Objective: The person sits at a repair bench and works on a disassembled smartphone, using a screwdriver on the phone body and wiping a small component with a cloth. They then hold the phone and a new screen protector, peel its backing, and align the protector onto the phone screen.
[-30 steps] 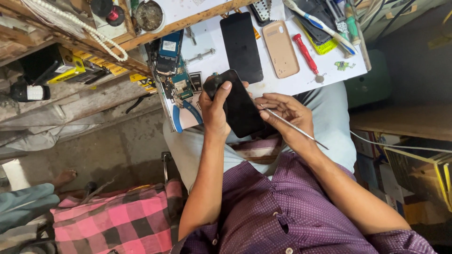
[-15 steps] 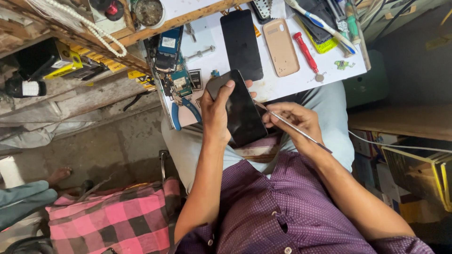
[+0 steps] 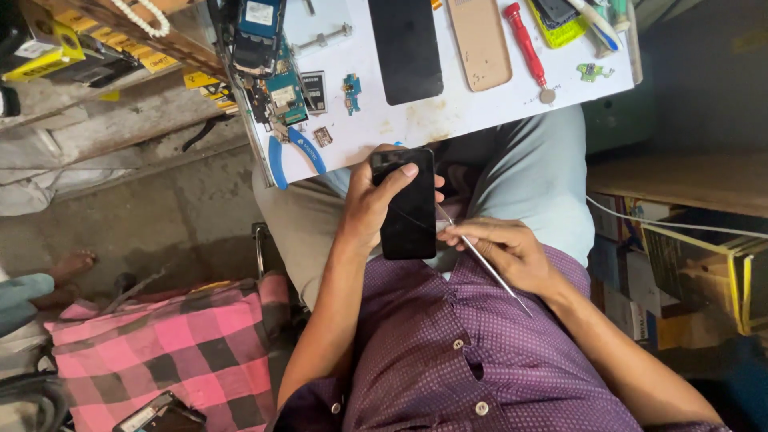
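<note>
Left hand (image 3: 376, 200) grips black phone (image 3: 408, 204), right hand (image 3: 500, 248) pinches thin metal pry tool (image 3: 480, 260) at its edge; phone still closed, opening barely begun.

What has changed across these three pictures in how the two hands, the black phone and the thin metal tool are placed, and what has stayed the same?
The left hand has drawn the black flat smartphone off the white board's edge, down towards the lap. The right hand followed, its thin metal tool tip still at the phone's right edge. Nothing was picked up or released. The red-handled screwdriver and blue-handled pliers lie where they were.
</note>
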